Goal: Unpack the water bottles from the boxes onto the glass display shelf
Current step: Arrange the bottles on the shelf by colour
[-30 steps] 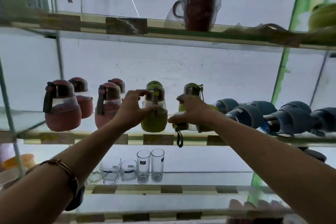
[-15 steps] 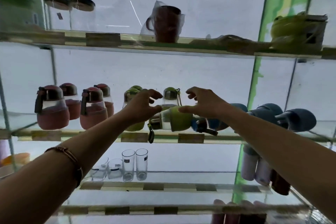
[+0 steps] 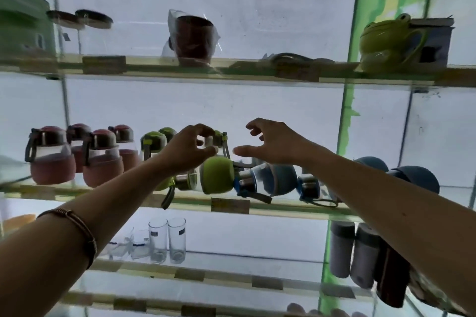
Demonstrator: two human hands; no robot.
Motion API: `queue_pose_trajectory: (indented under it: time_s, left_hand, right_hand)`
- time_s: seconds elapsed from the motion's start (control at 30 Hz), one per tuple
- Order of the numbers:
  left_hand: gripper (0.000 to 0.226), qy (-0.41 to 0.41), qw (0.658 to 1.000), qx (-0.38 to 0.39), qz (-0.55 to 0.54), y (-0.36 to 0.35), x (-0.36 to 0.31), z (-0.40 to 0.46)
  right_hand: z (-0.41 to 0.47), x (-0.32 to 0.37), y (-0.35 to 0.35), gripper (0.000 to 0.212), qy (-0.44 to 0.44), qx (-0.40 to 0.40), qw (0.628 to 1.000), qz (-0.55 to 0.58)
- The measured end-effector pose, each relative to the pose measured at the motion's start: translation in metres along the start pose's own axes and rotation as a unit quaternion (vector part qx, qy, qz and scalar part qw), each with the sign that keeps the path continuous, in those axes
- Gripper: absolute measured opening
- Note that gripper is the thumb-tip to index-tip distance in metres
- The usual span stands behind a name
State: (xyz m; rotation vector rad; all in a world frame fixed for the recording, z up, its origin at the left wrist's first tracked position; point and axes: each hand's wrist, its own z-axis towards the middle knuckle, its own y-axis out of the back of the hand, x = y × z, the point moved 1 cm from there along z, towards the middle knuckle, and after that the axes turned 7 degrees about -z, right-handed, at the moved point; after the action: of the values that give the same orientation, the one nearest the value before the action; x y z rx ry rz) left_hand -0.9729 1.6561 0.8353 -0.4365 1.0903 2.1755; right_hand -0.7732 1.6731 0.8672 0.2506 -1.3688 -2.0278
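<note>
Reaching up to the glass display shelf [image 3: 283,207], we see both hands poised over a green bottle [image 3: 215,179] that lies on its side among the stock. Its long axis runs left to right along the shelf, the rounded green base toward the right and the metal-collared cap end toward the left, with a dark strap drooping over the shelf's front edge. The left hand [image 3: 186,150] hovers just above and slightly left of the bottle, fingers and thumb curled into a loose ring that appears to hold nothing; whether a fingertip brushes the upright green bottle [image 3: 219,139] behind it, we cannot tell. The right hand [image 3: 273,145] is spread with fingers loosely bent, empty, above and to the right of the fallen bottle. We judge the left hand nearer, since the bottle sits directly under it. To the left stand pink bottles [image 3: 52,157] and another green one [image 3: 153,143], upright; to the right lie blue bottles [image 3: 273,179], also on their sides. We judge the next move to be standing the green bottle upright, gripping it across its short width.
</note>
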Motion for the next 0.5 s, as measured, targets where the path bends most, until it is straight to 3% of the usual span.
queue_pose_trajectory:
  time_s: [0.5]
  left_hand:
    - [0.054, 0.041, 0.999, -0.011, 0.033, 0.006, 0.045, 0.069]
  right_hand:
    - [0.082, -0.032, -0.033, 0.083, -0.002, 0.016, 0.999, -0.05]
